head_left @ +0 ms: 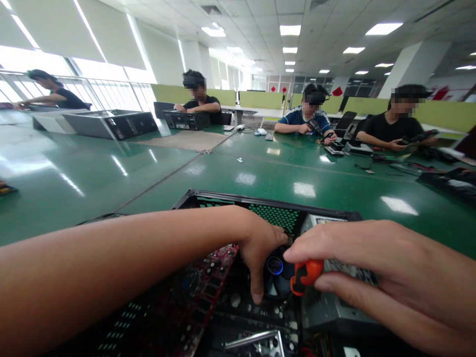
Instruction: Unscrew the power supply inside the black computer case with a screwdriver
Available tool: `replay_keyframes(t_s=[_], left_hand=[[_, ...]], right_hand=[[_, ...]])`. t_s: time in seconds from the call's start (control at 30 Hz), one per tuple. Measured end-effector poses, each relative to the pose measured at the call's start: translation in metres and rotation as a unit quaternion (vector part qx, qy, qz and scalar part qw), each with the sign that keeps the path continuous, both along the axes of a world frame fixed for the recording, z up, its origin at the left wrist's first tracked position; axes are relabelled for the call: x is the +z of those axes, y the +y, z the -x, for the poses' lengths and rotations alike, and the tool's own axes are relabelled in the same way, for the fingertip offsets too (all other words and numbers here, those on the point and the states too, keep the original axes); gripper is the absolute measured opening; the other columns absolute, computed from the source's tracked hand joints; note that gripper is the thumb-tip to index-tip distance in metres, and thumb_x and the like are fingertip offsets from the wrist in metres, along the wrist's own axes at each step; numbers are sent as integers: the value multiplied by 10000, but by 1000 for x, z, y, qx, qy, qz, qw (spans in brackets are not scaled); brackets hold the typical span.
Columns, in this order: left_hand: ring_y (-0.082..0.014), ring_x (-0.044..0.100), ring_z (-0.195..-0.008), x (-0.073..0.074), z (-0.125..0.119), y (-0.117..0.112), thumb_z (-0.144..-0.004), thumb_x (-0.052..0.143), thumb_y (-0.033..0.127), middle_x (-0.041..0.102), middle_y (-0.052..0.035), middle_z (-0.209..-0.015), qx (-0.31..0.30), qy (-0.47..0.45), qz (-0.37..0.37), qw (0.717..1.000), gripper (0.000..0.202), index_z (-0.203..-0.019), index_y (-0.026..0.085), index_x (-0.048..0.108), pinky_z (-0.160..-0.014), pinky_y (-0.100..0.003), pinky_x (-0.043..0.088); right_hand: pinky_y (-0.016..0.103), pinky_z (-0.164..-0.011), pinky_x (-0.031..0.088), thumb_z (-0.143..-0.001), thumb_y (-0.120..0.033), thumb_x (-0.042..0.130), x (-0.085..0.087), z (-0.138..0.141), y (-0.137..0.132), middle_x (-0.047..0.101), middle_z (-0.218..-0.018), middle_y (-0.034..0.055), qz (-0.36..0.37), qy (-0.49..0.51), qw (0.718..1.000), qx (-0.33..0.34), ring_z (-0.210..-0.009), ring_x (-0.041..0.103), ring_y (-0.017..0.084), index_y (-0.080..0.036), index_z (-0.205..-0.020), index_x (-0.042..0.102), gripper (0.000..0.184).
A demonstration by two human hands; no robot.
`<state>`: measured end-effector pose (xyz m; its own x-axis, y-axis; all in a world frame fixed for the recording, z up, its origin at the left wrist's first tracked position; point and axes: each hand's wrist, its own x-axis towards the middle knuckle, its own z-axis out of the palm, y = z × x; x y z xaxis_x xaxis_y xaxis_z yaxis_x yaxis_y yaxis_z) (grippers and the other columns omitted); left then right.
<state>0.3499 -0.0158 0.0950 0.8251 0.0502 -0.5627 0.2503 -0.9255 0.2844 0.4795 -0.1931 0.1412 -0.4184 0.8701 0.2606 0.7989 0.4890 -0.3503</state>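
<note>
An open black computer case [267, 201] lies on the green table right in front of me. Inside it I see a red circuit board [213, 270], a round black fan [277, 272] and a grey power supply box [327, 310]. My left hand [260, 248] reaches into the case, with fingers curled down beside the fan and pressing on the parts there. My right hand [357, 263] is closed around an orange-and-black screwdriver handle [305, 275], held just right of the fan. The tool's tip is hidden.
Green tables [111, 173] stretch ahead. Several other people sit at the far side, working at black computer cases [186, 120] and small parts [344, 147]. A long grey case [107, 124] lies at the back left. Cables and dark parts [451, 181] lie at the right.
</note>
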Motion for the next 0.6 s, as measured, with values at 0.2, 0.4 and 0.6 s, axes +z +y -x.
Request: replay_keyframes(t_s=[0.2,0.4,0.6], left_hand=[[-348,425,-1372,5,2,-9,-429,821,377,435,-132,-1505,-13,15,5,1000,1153,-1471,158,381,-1129,-398,361],[-323,375,-1408,6,-2,-11,-472,808,395,330,-189,-1552,-38,53,-31,997,1253,-1530,86,213,-1159,-363,305],[-309,372,-1414,10,-1,-12,-494,797,402,315,-188,-1559,-41,61,-39,997,1233,-1532,93,208,-1160,-342,298]], right_hand=[[348,-796,607,-947,-308,524,-9,-16,-4,759,-1115,11,-115,19,989,-92,-1021,719,272,-349,-1263,635,338],[402,-787,605,-909,-326,574,-23,-24,-1,782,-952,36,-120,3,988,-102,-979,724,305,-326,-1242,676,348],[371,-812,581,-952,-287,522,-12,-17,12,751,-1094,35,-100,-18,989,-112,-1006,704,260,-298,-1285,622,348]])
